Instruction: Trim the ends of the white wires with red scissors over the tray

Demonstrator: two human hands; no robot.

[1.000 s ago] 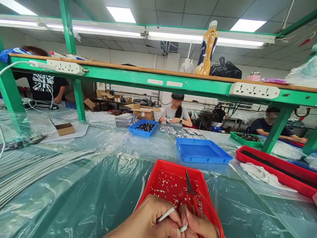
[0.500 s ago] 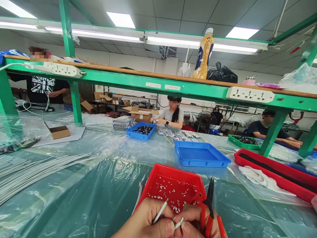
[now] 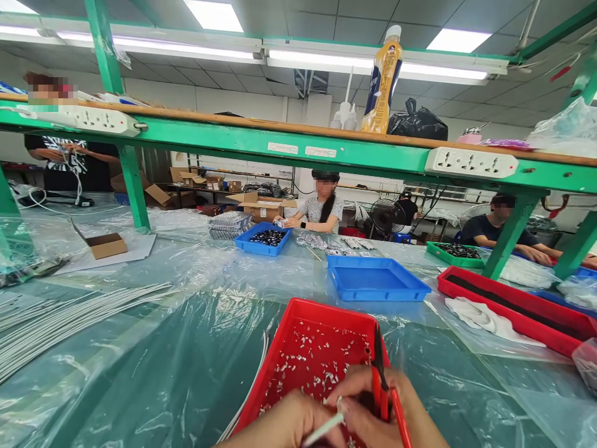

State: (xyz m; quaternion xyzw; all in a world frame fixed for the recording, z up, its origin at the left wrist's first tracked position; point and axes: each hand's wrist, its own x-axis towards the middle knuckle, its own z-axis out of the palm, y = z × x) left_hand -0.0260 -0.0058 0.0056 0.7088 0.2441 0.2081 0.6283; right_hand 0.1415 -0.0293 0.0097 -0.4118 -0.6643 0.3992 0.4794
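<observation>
Low in the view, my left hand [image 3: 296,420] is closed around a thin white cable [image 3: 325,429], whose end points up and right. Touching that end are the pinched thumb and forefinger of my right hand [image 3: 375,410]. The same hand also holds red-handled pliers or cutters [image 3: 379,358], their dark tips pointing up. Both hands are over the near part of a red tray [image 3: 308,317], which has many small white and silvery scraps scattered in it. Exactly what my right fingertips pinch at the cable end is too small to tell.
Long white cables [image 3: 84,317] lie at the left. Beyond the red tray stand a blue tray [image 3: 377,280] and another with black parts [image 3: 263,239]. A long red tray [image 3: 508,305] and white gloves [image 3: 480,317] are at the right. People work across the table under a green shelf [image 3: 233,140].
The cable in my left hand has turned and lowered, its end now between the hands. My right hand has shifted slightly up with the pliers. The view has tilted down a little.
</observation>
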